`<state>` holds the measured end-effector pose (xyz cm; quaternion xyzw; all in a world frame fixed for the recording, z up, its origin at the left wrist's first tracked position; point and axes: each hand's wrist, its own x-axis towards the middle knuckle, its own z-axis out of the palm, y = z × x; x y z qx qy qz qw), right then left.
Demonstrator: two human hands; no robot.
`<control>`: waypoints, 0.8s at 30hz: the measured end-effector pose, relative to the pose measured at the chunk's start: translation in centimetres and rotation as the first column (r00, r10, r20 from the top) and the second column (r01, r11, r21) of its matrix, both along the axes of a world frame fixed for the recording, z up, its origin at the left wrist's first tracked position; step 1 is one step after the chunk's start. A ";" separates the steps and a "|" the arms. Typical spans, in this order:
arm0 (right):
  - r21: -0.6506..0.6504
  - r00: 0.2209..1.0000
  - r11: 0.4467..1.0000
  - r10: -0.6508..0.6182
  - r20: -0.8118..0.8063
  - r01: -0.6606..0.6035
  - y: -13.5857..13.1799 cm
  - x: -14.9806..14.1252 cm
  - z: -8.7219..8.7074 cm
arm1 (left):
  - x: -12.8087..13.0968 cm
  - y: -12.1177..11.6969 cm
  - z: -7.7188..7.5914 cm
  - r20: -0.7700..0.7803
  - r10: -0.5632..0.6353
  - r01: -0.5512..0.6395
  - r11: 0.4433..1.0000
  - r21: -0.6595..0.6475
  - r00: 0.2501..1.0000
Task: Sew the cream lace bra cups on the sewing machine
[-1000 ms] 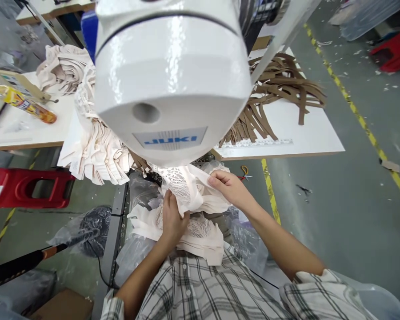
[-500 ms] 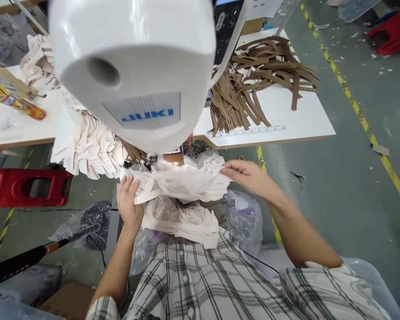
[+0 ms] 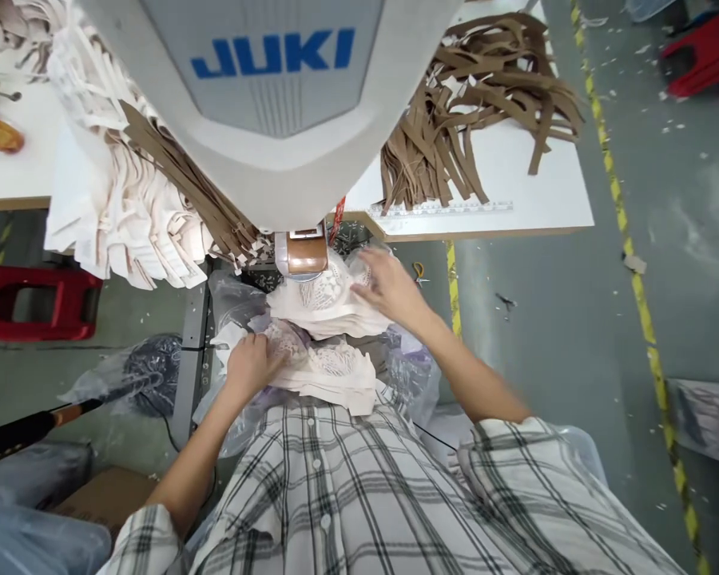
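Observation:
A white Juki sewing machine [image 3: 276,96] fills the top of the view, with a copper-coloured part [image 3: 304,254] under its head. My right hand [image 3: 387,289] lies on a cream lace fabric piece [image 3: 320,303] just below that part, fingers stretched out and a little blurred. My left hand [image 3: 248,366] rests with curled fingers on the stack of cream lace pieces [image 3: 329,371] on my lap, gripping the top one at its left edge.
Piles of cream cut pieces [image 3: 132,231] hang off the white table [image 3: 515,200] to the left. Brown strips [image 3: 467,104] and a ruler [image 3: 443,209] lie on the right. Red stool [image 3: 29,299], plastic bags, small scissors [image 3: 418,271] and a yellow floor line [image 3: 629,263].
Both hands held one lace piece spread out under the machine head. Now the piece lies under the machine with my right hand flat on it, and my left hand has dropped to the lap stack.

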<state>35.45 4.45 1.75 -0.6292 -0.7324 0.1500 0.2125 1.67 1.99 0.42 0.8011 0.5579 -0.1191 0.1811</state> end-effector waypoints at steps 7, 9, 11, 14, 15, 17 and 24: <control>-0.050 0.987 0.999 -0.016 -0.162 0.008 -1.5 -3.5 -0.8 | 0.1 -1.3 2.1 0.017 -0.106 0.107 0.990 -0.093 0.994; -0.032 0.958 0.999 0.009 -0.287 -0.019 -2.6 -4.2 1.6 | 0.7 -2.1 5.5 0.082 -0.143 0.145 0.989 -0.020 0.986; -0.166 0.882 0.944 0.192 -0.430 -0.286 -3.6 -5.5 4.1 | 1.5 -3.0 9.4 0.261 -0.252 0.229 0.967 0.115 0.932; -0.349 0.622 0.600 0.336 -0.708 -0.720 -4.7 -7.0 7.0 | 2.7 -3.2 13.3 0.548 -0.367 0.249 0.927 0.280 0.752; -0.353 0.564 0.535 0.301 -0.769 -0.768 -5.0 -7.1 7.8 | 3.1 -2.8 13.7 0.625 -0.326 0.209 0.944 0.255 0.709; -0.323 0.519 0.554 0.241 -0.820 -0.767 -5.5 -6.5 9.2 | 3.9 -1.4 13.5 0.748 -0.134 0.086 0.991 0.102 0.650; -0.195 0.596 0.693 0.401 -0.696 -0.694 -6.6 -2.3 12.6 | 5.9 3.2 9.2 0.647 0.616 0.287 0.586 -0.758 0.449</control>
